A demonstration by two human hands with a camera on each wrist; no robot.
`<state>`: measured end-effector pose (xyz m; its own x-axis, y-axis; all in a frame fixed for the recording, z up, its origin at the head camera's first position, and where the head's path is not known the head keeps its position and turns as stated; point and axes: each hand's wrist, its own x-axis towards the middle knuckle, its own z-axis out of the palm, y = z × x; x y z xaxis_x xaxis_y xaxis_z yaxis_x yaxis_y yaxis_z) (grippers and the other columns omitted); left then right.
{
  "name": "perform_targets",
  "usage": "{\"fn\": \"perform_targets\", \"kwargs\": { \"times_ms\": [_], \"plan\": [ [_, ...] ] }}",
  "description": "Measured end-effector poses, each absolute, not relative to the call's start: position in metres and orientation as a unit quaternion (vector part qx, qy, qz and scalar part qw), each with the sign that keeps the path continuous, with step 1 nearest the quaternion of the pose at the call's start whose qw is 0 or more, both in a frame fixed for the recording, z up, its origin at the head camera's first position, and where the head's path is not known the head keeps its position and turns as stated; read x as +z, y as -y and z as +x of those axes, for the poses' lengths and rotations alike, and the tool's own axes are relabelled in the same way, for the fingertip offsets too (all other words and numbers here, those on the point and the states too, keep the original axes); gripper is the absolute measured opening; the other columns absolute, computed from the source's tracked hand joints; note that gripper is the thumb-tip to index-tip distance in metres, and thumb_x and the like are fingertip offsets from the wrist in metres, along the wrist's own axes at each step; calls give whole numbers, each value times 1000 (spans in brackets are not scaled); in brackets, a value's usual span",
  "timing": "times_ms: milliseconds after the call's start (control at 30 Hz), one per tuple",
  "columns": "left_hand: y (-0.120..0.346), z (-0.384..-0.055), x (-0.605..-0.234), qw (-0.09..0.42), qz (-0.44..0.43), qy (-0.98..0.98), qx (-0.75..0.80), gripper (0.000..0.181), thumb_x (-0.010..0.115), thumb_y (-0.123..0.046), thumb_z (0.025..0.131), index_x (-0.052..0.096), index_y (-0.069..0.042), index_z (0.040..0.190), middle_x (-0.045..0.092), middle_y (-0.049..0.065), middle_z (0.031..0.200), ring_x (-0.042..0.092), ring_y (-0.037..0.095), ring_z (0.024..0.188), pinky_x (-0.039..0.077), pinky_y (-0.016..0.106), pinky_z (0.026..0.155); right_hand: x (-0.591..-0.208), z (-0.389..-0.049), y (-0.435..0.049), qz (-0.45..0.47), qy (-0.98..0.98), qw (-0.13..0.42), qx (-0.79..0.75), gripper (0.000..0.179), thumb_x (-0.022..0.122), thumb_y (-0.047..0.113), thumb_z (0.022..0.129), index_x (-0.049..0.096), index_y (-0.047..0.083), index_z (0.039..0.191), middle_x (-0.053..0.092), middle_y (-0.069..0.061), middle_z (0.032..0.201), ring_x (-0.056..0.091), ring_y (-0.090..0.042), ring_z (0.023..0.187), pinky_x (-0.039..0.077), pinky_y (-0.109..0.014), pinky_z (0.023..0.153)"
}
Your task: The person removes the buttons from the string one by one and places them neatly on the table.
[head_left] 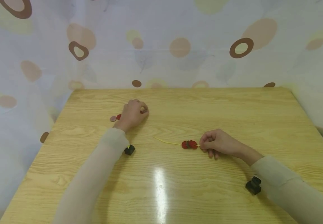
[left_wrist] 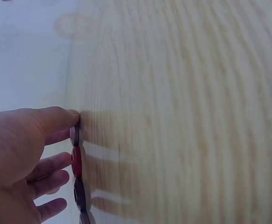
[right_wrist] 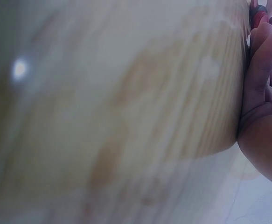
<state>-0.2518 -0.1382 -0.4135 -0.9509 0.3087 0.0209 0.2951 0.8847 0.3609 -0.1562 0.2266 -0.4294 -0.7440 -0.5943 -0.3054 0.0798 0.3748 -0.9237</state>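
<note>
At the back left of the table my left hand [head_left: 133, 112] reaches over a row of buttons. In the left wrist view its thumb and index finger close on the dark end button [left_wrist: 75, 134], while the other fingers spread beside a red button [left_wrist: 77, 161] and another dark button [left_wrist: 80, 193]. A pink button [head_left: 113, 119] lies at the row's left end. Right of centre, my right hand [head_left: 218, 143] pinches a yellow string [head_left: 167, 142] between thumb and fingertips. Red and dark buttons [head_left: 191, 144] sit along that string, just left of the fingers.
A wooden table [head_left: 161, 118] carries everything, with a bright reflection near its front middle. Patterned sheeting [head_left: 161, 62] hangs behind its back edge and at both sides. A black wrist device [head_left: 129, 150] sits by the left cuff, and another black device [head_left: 254, 186] by the right.
</note>
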Motion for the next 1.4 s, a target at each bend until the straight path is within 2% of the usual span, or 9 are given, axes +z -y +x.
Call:
{"fn": "perform_targets", "kwargs": {
  "times_ms": [267, 500, 667, 800, 900, 1033, 1233, 1400],
  "plan": [
    [139, -245, -414, 21, 157, -961, 227, 25, 62, -21, 98, 71, -10, 118, 60, 12, 126, 50, 36, 122, 39, 56, 104, -429, -155, -226, -171, -768, 316, -530, 14, 60, 9, 99, 66, -4, 100, 66, -16, 80, 61, -17, 56, 54, -29, 47],
    [111, -208, -416, 36, 199, -928, 312, 27, 70, -22, 95, 71, -8, 119, 63, 9, 126, 52, 29, 121, 42, 45, 104, -428, -154, -224, -167, -769, 318, -529, 13, 59, 7, 99, 66, -4, 100, 66, -16, 80, 61, -17, 56, 54, -29, 47],
    [86, -180, -418, 73, 228, -903, 357, 33, 76, -26, 92, 71, -10, 121, 66, 2, 123, 56, 20, 116, 45, 38, 101, -427, -155, -224, -164, -771, 319, -527, 13, 59, 7, 99, 66, -4, 100, 66, -16, 80, 61, -17, 56, 54, -29, 47],
    [68, -164, -418, 121, 248, -891, 362, 39, 79, -28, 89, 71, -11, 123, 64, 2, 123, 55, 20, 114, 45, 37, 100, -428, -157, -225, -167, -770, 316, -528, 14, 60, 8, 99, 66, -4, 99, 66, -15, 80, 61, -17, 56, 54, -29, 47],
    [54, -157, -419, 134, 256, -891, 349, 41, 81, -27, 86, 72, -11, 123, 65, 2, 119, 56, 20, 106, 47, 35, 93, -428, -158, -225, -169, -772, 314, -526, 14, 60, 8, 99, 66, -5, 99, 66, -15, 79, 61, -17, 56, 54, -29, 47],
    [43, -151, -419, 129, 253, -901, 327, 41, 83, -25, 84, 73, -12, 121, 64, 0, 113, 55, 18, 102, 46, 34, 89, -426, -158, -224, -163, -775, 316, -522, 14, 60, 8, 98, 66, -4, 99, 66, -14, 79, 61, -17, 57, 54, -28, 47],
    [38, -149, -419, 113, 254, -913, 298, 30, 80, -26, 88, 76, -18, 117, 63, -2, 111, 55, 17, 104, 40, 39, 98, -426, -160, -222, -156, -773, 322, -524, 14, 61, 9, 98, 66, -4, 100, 66, -13, 79, 61, -17, 57, 54, -28, 48],
    [37, -150, -420, 102, 254, -914, 300, 27, 80, -26, 88, 78, -17, 113, 65, -2, 109, 56, 17, 103, 40, 40, 98, -427, -160, -224, -156, -767, 329, -529, 16, 62, 10, 98, 65, -5, 101, 65, -14, 80, 61, -17, 58, 54, -28, 48]
  ]
}}
